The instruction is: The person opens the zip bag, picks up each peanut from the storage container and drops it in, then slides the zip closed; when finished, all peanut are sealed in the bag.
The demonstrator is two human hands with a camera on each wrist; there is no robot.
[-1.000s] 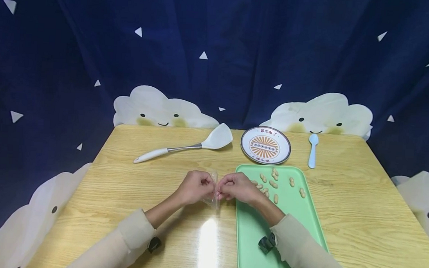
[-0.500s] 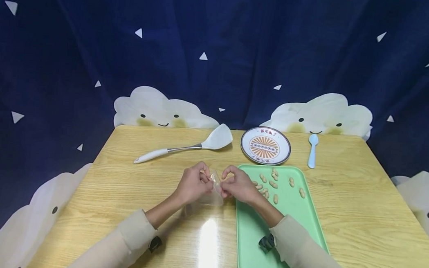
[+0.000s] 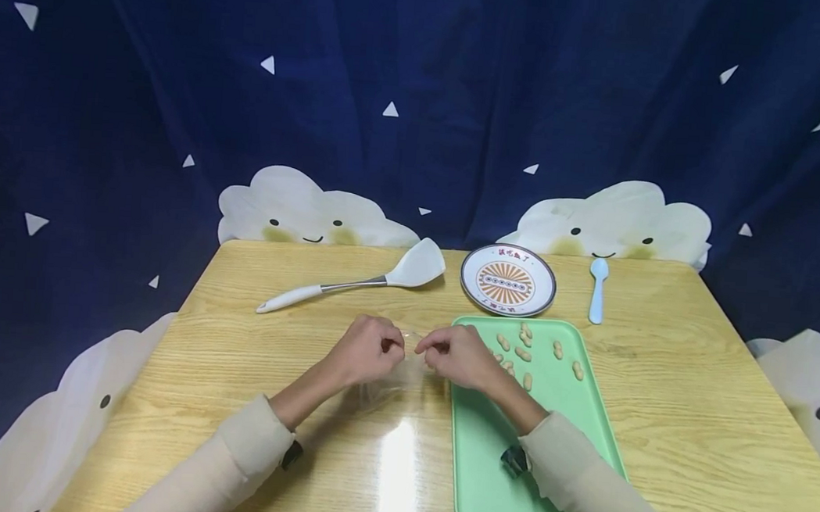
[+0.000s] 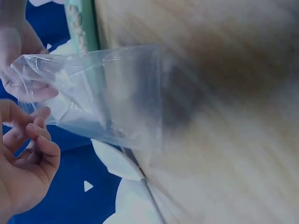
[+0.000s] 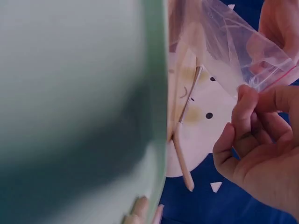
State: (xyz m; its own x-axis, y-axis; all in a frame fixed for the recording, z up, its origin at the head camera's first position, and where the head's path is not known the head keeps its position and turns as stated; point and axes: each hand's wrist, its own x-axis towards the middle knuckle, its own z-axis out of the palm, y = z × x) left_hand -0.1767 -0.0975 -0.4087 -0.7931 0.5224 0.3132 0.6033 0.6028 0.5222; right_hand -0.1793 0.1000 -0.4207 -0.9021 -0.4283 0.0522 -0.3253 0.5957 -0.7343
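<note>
A clear plastic zip bag [image 4: 126, 93] hangs mouth upward between the two hands, low over the table. Its red zip line shows near the mouth in the right wrist view. My left hand [image 3: 369, 349] pinches one side of the mouth between thumb and fingers. On the other side, my right hand [image 3: 462, 357] pinches the bag's top edge, held over the left rim of a green tray [image 3: 481, 472]. In the left wrist view the bag looks flat, with nothing visible inside. Several peanuts [image 3: 523, 355] in shells lie in the far half of the tray.
Behind the hands, a white turner [image 3: 416, 268] lies on the wooden table [image 3: 246, 403]. A round patterned plate [image 3: 544, 276] sits just past the tray's far edge. A light blue spoon [image 3: 597, 291] lies at the back right. The dark blue curtain [image 3: 448, 94] hangs behind.
The bag's mouth has been drawn to a wider, level line between the hands, and its body now hangs below. My fingers have shifted along the mouth; tray, peanuts and utensils stay put.
</note>
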